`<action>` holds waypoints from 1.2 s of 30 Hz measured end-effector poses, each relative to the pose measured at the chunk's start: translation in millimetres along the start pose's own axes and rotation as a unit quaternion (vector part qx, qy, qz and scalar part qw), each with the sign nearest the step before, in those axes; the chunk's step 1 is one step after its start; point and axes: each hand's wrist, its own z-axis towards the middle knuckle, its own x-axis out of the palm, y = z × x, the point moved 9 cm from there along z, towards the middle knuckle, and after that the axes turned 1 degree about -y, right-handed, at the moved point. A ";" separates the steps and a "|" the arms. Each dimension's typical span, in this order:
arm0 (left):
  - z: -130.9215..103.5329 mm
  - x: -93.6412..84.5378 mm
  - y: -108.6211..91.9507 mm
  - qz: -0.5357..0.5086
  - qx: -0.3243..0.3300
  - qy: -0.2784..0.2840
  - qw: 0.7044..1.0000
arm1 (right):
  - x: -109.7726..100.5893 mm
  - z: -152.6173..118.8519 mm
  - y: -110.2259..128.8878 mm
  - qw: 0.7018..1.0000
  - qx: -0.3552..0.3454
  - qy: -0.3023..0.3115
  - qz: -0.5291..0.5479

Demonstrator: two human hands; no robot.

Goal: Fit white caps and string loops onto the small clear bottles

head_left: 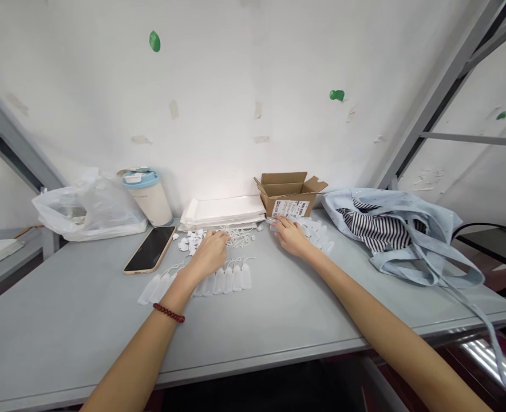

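My left hand [211, 252], below a red beaded bracelet, reaches over the small white pieces [188, 241] and the heap of white strings [241, 236]. Its fingers are bent together at the strings; what they hold is too small to tell. My right hand [291, 236] is at the pile of translucent sleeves [319, 233], its fingers pinched on a clear sleeve [272, 221] in front of the cardboard box. A row of translucent sleeves with white strings [228, 280] lies below my left hand, which with its forearm hides part of the row.
A phone [150, 250], a cup with a blue lid [150, 197] and a white plastic bag [90, 209] stand or lie left. Behind are stacked white sheets [222, 212] and an open cardboard box [289, 194]. A light blue cloth bag [394, 220] lies right on the grey table [279, 326].
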 end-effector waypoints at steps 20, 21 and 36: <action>-1.1 -18.9 -2.8 -0.095 -0.025 -0.068 0.993 | 2.1 -1.3 -6.3 0.999 0.035 0.021 0.034; -1.4 -24.1 -2.3 -0.117 -0.032 -0.089 0.989 | 2.6 -1.3 -6.8 0.998 0.036 0.023 0.037; -11.4 -21.2 18.1 -0.554 -0.210 -0.122 0.796 | -14.5 -4.0 -9.1 0.988 0.031 -0.073 0.132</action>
